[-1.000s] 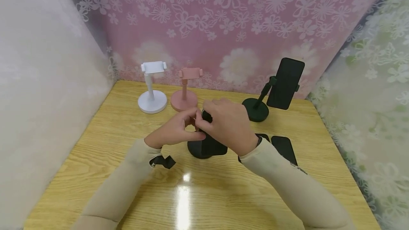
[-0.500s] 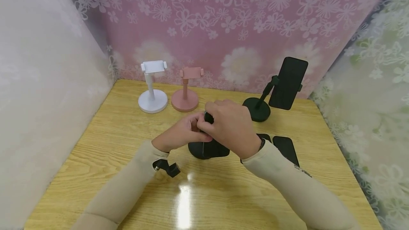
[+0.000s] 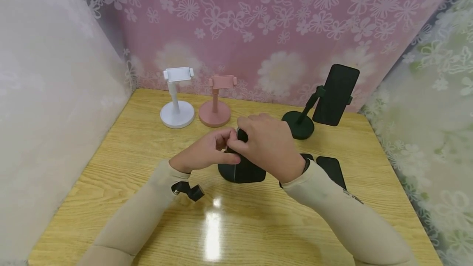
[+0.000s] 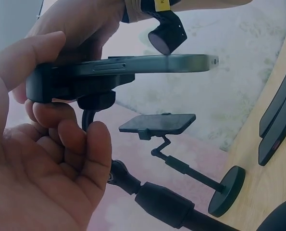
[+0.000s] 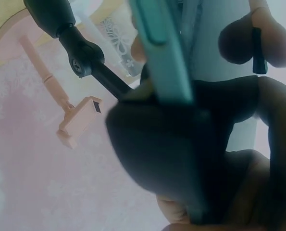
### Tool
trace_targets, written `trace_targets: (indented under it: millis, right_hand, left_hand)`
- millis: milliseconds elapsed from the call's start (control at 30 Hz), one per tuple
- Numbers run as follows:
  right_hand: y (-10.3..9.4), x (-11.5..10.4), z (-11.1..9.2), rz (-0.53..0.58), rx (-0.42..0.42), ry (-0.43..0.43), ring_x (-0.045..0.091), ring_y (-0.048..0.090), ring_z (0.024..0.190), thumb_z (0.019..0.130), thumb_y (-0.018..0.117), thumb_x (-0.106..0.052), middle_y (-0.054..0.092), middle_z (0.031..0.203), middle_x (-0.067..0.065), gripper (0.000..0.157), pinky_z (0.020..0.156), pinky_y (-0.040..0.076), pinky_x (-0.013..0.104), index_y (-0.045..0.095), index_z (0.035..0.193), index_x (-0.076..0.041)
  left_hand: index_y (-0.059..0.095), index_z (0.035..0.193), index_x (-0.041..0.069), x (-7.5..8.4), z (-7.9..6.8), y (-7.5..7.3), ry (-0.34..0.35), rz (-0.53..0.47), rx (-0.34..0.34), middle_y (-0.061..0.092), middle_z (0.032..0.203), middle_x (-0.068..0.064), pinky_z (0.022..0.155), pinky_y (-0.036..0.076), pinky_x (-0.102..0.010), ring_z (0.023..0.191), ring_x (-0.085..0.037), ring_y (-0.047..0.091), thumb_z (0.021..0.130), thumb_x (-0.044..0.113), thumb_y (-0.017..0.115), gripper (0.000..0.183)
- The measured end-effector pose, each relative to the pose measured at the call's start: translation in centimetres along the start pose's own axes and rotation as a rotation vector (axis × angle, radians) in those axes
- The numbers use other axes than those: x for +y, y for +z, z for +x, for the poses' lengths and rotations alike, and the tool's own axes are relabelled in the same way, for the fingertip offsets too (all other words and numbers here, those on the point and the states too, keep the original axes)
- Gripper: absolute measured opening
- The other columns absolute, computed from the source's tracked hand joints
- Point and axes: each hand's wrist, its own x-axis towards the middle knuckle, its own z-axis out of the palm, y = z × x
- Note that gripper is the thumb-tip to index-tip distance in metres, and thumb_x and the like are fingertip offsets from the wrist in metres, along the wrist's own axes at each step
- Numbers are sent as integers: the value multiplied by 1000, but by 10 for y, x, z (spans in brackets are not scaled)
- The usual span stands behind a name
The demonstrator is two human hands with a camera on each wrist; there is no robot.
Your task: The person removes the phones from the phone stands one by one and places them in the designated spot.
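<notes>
A black phone stand (image 4: 164, 204) stands in front of me, its round base (image 3: 226, 171) on the table. Its clamp bears a dark phone (image 4: 157, 65), seen edge-on in the left wrist view. My left hand (image 3: 205, 151) pinches the clamp's near end, thumb above and curled fingers below. From the other side my right hand (image 3: 269, 145) grips the clamp (image 5: 152, 144) with bent fingers. In the head view, both hands cover much of the clamp and the phone's upper part.
Behind are a white phone stand (image 3: 177, 114) and a pink phone stand (image 3: 215, 112). A dark green stand (image 3: 298, 125) at the back right holds another phone (image 3: 336, 95). More phones lie right of my hands, including a black phone (image 3: 331, 171). The wooden table (image 3: 122, 167) meets floral cloth.
Both hands stay at the clamp. My left hand shifts slightly right, then back left, its fingers moving a little. The view drifts slightly; the stands stay in place.
</notes>
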Motion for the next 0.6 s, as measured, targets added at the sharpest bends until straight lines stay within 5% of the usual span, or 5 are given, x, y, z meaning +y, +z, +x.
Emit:
trace_targets:
  millis: [600]
  right_hand:
    - [-11, 9, -3, 187, -141, 80, 15, 33, 49, 97, 64, -32, 32, 59, -3, 40, 47, 20, 29, 43, 66, -18]
  left_hand:
    - [57, 110, 5, -2, 5, -3, -34, 60, -11, 56, 95, -10, 79, 48, -33, 90, -25, 55, 82, 58, 78, 63]
